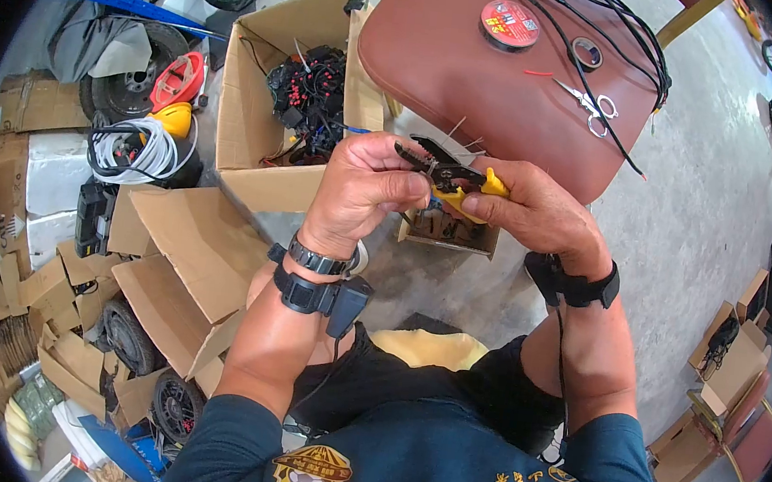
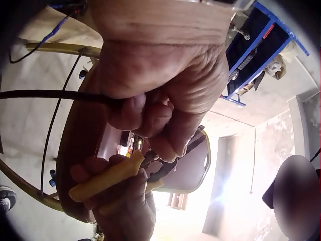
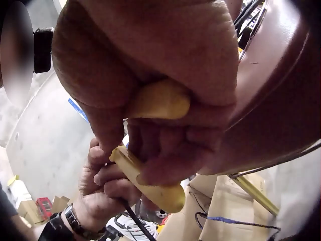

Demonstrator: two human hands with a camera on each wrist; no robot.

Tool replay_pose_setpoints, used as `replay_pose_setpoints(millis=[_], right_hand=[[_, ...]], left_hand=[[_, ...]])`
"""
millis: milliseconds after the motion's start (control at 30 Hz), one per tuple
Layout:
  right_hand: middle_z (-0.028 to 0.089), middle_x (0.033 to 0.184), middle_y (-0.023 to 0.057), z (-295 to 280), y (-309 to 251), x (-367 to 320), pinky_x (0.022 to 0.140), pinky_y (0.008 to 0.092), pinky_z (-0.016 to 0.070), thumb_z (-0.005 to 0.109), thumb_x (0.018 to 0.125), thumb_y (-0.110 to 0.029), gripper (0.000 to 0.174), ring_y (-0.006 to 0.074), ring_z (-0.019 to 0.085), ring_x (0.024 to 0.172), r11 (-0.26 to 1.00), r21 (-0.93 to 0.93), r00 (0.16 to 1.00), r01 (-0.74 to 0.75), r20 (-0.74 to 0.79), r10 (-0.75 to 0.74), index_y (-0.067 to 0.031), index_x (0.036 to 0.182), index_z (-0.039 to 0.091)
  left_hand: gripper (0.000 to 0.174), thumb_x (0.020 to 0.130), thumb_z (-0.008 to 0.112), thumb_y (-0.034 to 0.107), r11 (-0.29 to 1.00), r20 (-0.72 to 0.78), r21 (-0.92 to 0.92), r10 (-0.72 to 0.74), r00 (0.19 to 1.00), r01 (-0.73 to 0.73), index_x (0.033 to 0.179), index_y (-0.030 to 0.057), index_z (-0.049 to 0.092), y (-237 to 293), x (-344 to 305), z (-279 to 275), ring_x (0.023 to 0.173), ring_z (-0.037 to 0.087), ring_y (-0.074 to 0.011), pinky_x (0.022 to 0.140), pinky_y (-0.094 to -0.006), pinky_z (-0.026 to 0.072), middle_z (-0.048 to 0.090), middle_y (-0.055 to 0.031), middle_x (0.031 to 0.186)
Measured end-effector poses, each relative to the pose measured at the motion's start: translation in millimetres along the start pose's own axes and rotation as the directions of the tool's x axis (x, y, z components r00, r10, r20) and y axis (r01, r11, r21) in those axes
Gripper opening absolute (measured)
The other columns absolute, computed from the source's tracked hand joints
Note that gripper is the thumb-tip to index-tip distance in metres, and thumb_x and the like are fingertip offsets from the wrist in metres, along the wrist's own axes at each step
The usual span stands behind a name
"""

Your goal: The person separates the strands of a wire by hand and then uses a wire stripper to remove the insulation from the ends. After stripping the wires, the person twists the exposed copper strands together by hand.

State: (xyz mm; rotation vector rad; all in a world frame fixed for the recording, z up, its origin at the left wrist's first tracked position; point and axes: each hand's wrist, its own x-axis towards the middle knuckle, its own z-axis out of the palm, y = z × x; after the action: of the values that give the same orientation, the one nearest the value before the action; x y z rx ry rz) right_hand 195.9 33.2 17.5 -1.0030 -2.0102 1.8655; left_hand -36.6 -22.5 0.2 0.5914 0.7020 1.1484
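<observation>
My right hand (image 1: 542, 214) grips a wire stripper (image 1: 447, 170) by its yellow handles, with the black jaws pointing toward my left hand. In the right wrist view the two yellow handles (image 3: 158, 195) stand apart, with fingers wrapped around them. My left hand (image 1: 363, 188) has its thumb and fingertips right at the tool's black head. A black cable (image 2: 55, 94) runs into the curled fingers of that hand in the left wrist view. The cable's end at the jaws is hidden by fingers.
Ahead, a brown padded seat (image 1: 432, 55) carries scissors (image 1: 594, 110), a red-labelled spool (image 1: 509, 21), a tape roll (image 1: 587, 52) and black cables (image 1: 626, 145). An open carton (image 1: 265, 189) of wiring stands left of it. A small box (image 1: 451, 244) sits beneath the hands.
</observation>
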Motion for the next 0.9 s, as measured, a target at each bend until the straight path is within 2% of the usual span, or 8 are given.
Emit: replay_pose_setpoints(millis=[133,233,333,533,633,900], right_hand=[[0.059,0.075,0.0085,2.3,1.6,0.9,0.067,0.0355,0.0442,0.066,0.092,-0.023,0.024,0.0167,0.051,0.072,0.998,0.059,0.999,0.036,-0.002,-0.036,0.0,0.098,0.061],[0.06,0.076,0.0082,4.0,0.0,2.2,0.068,0.0349,0.0443,0.065,0.093,-0.024,0.025,0.0158,0.051,0.072,0.996,0.082,1.0,0.022,-0.002,-0.022,0.0003,0.098,0.061],[0.062,0.094,0.0022,0.3,-4.1,2.9,0.079,0.0284,0.0452,0.061,0.096,-0.023,0.025,0.011,0.052,0.087,0.998,0.046,0.996,-0.052,0.076,0.048,-0.0005,0.108,0.062],[0.059,0.09,0.0013,-1.4,-11.4,0.0,0.076,0.0285,0.0439,0.061,0.097,-0.025,0.026,0.0107,0.05,0.084,0.996,-0.011,0.994,-0.09,0.056,0.09,-0.0011,0.108,0.063],[0.058,0.075,0.0094,2.2,-3.4,-1.0,0.066,0.0355,0.0438,0.063,0.094,-0.025,0.027,0.0171,0.05,0.07,1.0,-0.004,0.999,0.024,-0.029,-0.024,0.0004,0.099,0.06],[0.056,0.071,0.0081,-0.4,1.1,-0.1,0.063,0.0365,0.0429,0.064,0.094,-0.028,0.028,0.0164,0.048,0.067,0.999,-0.033,1.0,0.009,0.002,-0.009,0.0003,0.095,0.06]], left_hand=[[0.024,0.08,0.072,-0.004,0.997,0.003,-0.001,0.082,0.997,-0.082,0.103,-0.0009,0.066,-4.0,1.2,-2.2,0.066,0.064,-0.0134,0.056,-0.0202,0.0473,0.071,-0.0133,0.089],[0.025,0.08,0.072,-0.004,0.999,0.032,-0.018,0.051,0.998,-0.05,0.104,-0.0002,0.066,0.0,1.7,-5.1,0.067,0.065,-0.0141,0.056,-0.0205,0.0473,0.071,-0.0132,0.089],[0.027,0.08,0.072,-0.005,0.999,-0.008,-0.012,0.045,0.999,-0.045,0.105,0.0006,0.066,-0.4,1.0,-6.0,0.069,0.066,-0.0151,0.054,-0.0204,0.0459,0.071,-0.0128,0.088],[0.028,0.079,0.072,-0.006,0.999,-0.009,-0.008,0.046,0.999,-0.046,0.106,0.0014,0.066,-0.3,1.6,-4.9,0.069,0.068,-0.0155,0.052,-0.0193,0.0438,0.071,-0.0121,0.086],[0.029,0.079,0.072,-0.005,0.998,-0.028,0.056,0.019,0.999,-0.017,0.106,0.0011,0.066,0.8,2.3,-6.3,0.068,0.067,-0.0146,0.051,-0.0189,0.0433,0.072,-0.012,0.085],[0.028,0.079,0.073,-0.004,0.995,-0.014,0.092,0.038,0.999,-0.037,0.105,0.0011,0.066,0.8,2.6,-8.0,0.067,0.068,-0.0133,0.05,-0.0177,0.0421,0.072,-0.012,0.083]])
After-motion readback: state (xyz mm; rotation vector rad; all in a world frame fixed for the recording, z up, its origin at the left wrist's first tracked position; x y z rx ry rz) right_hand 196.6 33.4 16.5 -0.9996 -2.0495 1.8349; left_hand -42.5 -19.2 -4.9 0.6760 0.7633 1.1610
